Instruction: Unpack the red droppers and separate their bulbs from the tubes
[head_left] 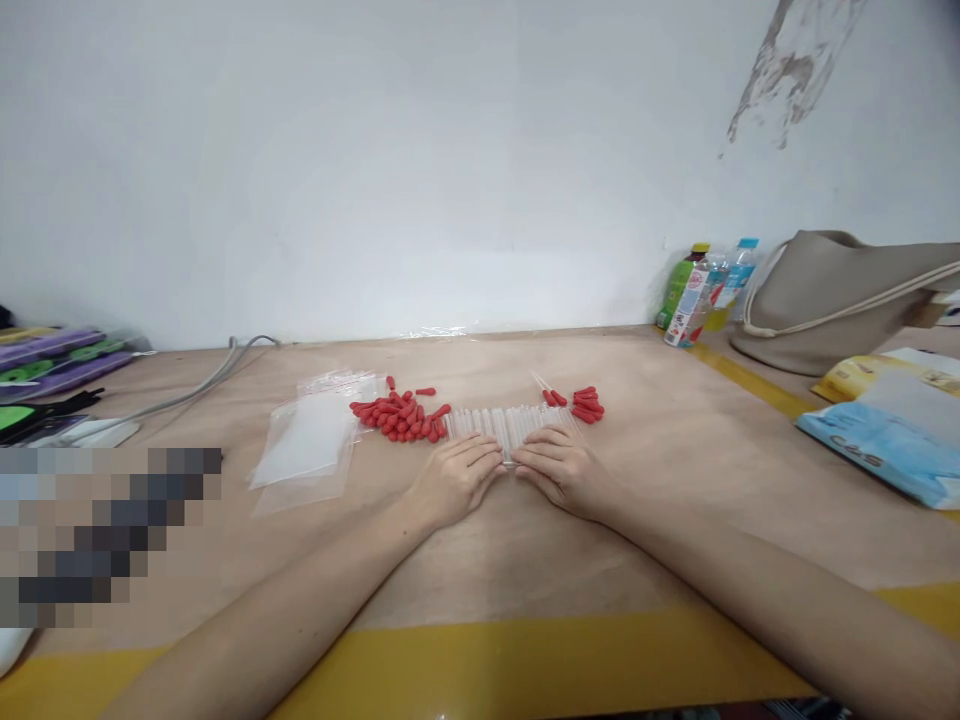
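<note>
Left hand (454, 482) and right hand (564, 470) flat, holding nothing, fingertips on clear tubes (504, 424); few red-capped droppers (585, 404) right of tubes, most red caps (399, 416) left, loose.

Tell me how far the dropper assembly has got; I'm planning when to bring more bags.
Done: a few capped droppers lie right of the tubes. In hand: the left hand and right hand rest flat on the row of clear tubes, fingertips meeting. Left: most tubes look uncapped, a pile of loose red caps waits, and the plastic bags look unfilled.
</note>
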